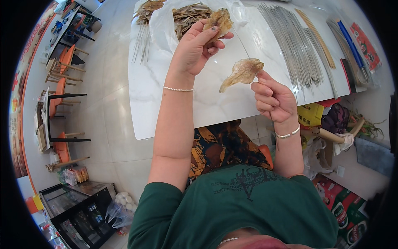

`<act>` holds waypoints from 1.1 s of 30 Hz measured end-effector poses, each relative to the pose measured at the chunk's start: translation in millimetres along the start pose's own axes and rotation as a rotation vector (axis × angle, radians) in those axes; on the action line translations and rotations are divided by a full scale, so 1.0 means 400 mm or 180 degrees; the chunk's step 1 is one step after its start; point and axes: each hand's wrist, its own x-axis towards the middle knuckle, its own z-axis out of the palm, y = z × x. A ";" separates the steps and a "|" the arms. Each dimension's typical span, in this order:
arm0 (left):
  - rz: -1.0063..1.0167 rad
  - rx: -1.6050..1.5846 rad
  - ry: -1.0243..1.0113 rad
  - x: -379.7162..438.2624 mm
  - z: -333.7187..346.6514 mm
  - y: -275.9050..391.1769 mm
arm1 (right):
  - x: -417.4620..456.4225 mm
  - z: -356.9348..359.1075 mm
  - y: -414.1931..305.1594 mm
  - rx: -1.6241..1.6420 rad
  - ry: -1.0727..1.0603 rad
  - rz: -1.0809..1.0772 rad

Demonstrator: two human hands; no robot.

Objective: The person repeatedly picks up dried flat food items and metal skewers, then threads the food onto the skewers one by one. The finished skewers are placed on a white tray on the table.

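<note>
Between the thumb and fingers of my left hand (205, 39) are flat pieces of dried fish (220, 23), held above the table's far side. My right hand (273, 96) pinches a thin metal skewer (242, 42), on which a single flat dried fish (242, 73) sits just above my fingertips. Behind my left hand, a white plastic bag (161, 28) lies open with a pile of dried fish (189, 17) in it. Skewered dried fish (147, 11) rest at the table's far left, their bare skewer ends (141, 43) pointing towards me.
The white marble-patterned table (155, 102) carries a wide bundle of metal skewers (292, 46) on the right. Beyond it lie wooden sticks (317, 37), a blue tube-like object (349, 43) and a red packet (365, 46). Bags (311, 115) hang or stand below the table's right edge.
</note>
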 end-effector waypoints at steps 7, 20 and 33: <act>-0.0099 -0.0269 0.0152 0.001 0.016 -0.001 | -0.004 0.058 0.019 -0.1578 0.1114 -0.0664; 0.0284 0.0385 0.0802 0.012 0.002 -0.023 | -0.024 0.063 0.032 -0.1956 0.1512 -0.1007; 0.0122 0.0314 0.0613 0.008 0.004 -0.015 | -0.035 0.099 0.053 -0.2746 0.1691 -0.1243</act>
